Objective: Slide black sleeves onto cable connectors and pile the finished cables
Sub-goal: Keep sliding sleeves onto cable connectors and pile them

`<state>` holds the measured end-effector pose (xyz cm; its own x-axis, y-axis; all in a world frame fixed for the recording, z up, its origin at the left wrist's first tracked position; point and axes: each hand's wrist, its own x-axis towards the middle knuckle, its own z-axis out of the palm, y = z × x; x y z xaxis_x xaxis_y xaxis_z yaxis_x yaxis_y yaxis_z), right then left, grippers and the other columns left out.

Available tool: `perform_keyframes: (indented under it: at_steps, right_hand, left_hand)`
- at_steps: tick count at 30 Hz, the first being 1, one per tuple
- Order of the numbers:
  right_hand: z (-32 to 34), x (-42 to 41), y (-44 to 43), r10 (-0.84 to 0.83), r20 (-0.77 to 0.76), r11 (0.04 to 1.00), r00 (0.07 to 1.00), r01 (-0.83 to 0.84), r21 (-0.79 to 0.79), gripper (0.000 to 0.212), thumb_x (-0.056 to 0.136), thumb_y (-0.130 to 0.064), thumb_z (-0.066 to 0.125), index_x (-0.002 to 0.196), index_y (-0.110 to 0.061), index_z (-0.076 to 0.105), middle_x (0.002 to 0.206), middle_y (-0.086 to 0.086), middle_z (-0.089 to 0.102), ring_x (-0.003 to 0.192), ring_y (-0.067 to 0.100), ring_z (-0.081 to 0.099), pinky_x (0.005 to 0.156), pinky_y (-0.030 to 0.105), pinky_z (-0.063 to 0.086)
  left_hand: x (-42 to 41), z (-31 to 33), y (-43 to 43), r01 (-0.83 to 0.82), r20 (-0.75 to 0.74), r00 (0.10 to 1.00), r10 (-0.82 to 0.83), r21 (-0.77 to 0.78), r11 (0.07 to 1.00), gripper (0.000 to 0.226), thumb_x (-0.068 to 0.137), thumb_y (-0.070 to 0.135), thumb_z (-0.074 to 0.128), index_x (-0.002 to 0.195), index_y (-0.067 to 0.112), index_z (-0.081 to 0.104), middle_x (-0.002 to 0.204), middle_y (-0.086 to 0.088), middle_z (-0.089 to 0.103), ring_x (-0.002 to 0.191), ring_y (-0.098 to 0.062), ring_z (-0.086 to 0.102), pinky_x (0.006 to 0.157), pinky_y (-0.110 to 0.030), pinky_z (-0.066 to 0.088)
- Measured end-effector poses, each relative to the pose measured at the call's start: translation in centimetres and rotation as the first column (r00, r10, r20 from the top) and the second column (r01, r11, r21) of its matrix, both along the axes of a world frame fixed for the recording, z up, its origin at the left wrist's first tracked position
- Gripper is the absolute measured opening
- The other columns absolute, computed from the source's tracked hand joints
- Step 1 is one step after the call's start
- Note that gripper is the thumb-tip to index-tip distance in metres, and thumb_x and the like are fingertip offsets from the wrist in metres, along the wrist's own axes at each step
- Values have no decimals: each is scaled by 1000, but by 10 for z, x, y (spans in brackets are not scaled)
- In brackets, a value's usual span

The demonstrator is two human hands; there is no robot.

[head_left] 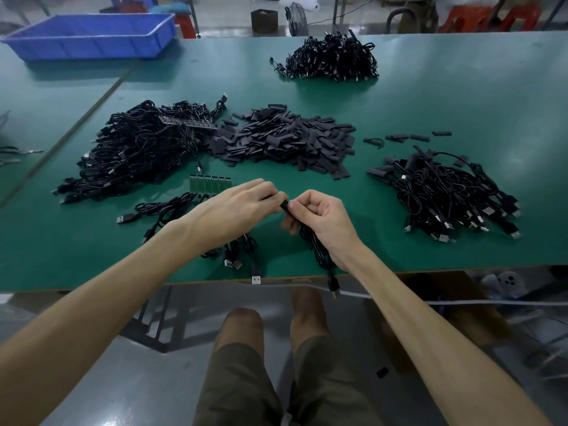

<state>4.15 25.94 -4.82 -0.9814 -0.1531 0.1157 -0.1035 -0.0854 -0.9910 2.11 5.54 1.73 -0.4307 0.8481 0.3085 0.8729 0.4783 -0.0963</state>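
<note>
Cable end (284, 206) is pinched between curled fingertips of left hand (242, 207) and right hand (321, 218); a sleeve cannot be distinguished there. Cable (317, 252) is gripped by right fingers and hung past table (430, 259) edge.

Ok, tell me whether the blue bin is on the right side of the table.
No: the blue bin sits at the far left corner of the green table, well away from the right side.

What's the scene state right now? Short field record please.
left hand: pinches tip of cable
right hand: grips same cable, tail hangs over table edge
sleeve pile: centre
left cable pile: touching sleeve pile
right cable pile: right of hands
far cable pile: back
blue bin: back left
</note>
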Motion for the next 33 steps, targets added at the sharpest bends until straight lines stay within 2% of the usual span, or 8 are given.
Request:
perform_keyframes:
  at_steps: [6,10,14,17,22,26,30,33]
  right_hand:
    - [0,0,1,11,4,1000,1000,-11,-18,14,101,-12,64,91,-3,66,74,11,75,61,18,66,65,23,54]
    - [1,-2,-2,-48,7,998,999,49,-48,15,101,-14,64,94,-1,68,75,11,75,61,20,67,65,25,55]
    - [-2,-5,-2,-95,-3,991,995,94,-92,18,103,-13,60,99,2,68,77,9,76,65,19,67,68,26,56]
    - [-4,-6,-2,-109,-5,990,994,108,-91,17,102,-13,62,99,1,69,77,8,76,65,16,68,67,24,54]
    - [-8,-9,-1,-113,12,993,994,113,-36,10,97,-17,71,93,-8,71,70,4,72,59,11,58,62,21,49]
    - [-9,-10,-1,-107,14,994,994,108,-6,8,96,-17,73,93,-9,70,71,4,73,61,11,59,63,20,50]
    - [-8,-10,-1,-101,13,995,995,101,-9,9,96,-16,73,94,-8,70,72,4,73,62,11,60,64,20,51]
    - [-7,-9,-1,-106,8,994,994,106,-12,10,96,-16,72,94,-7,69,71,3,73,63,12,60,64,20,50]
  left_hand:
    - [-1,0,2,31,-2,1000,-31,23,999,17,101,4,57,114,-4,65,95,-13,59,83,-28,58,74,-38,54]
    - [-6,1,5,-27,15,1000,25,163,986,15,99,10,64,109,1,70,95,-10,67,83,-30,63,75,-41,55]
    - [-11,-6,13,-161,160,981,112,342,926,13,94,19,72,103,11,76,94,1,71,85,-22,64,79,-41,55]
    - [-12,-11,16,-248,281,950,138,404,881,12,88,17,78,99,13,77,91,5,71,85,-15,64,79,-37,55]
    - [-21,-6,9,-350,530,838,131,337,874,14,89,16,76,102,19,82,90,10,74,80,2,64,79,-15,49]
    - [-25,-3,5,-352,617,773,148,223,909,16,91,17,74,105,21,81,87,6,73,78,-2,65,78,-21,52]
    - [-27,-7,7,-386,628,768,128,295,874,14,87,12,78,99,16,82,86,2,74,76,-7,68,80,-25,54]
    - [-27,-13,8,-398,634,768,88,365,842,13,84,7,79,95,13,83,83,7,74,72,-2,67,75,-15,51]
